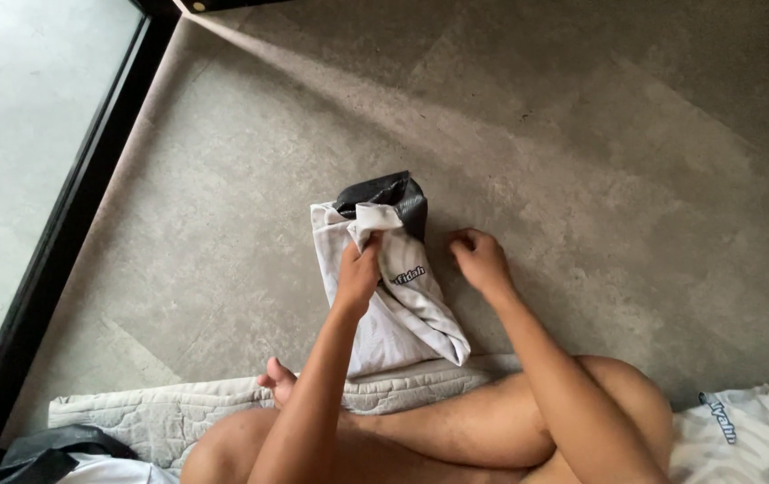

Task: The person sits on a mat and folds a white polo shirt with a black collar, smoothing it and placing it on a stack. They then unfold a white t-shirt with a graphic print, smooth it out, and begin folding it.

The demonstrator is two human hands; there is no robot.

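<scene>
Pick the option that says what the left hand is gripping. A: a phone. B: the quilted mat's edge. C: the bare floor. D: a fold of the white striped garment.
D: the left hand pinches a fold of the white striped garment lying on the grey floor, while the right hand rests beside it.

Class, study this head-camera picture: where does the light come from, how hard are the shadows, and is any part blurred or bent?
Head view: soft daylight enters from the glass pane at the left, with mild glare there; shadows on the grey floor are faint; the left hand gripping the white garment and the right hand look slightly soft; the black frame slants from wide-angle distortion.
</scene>
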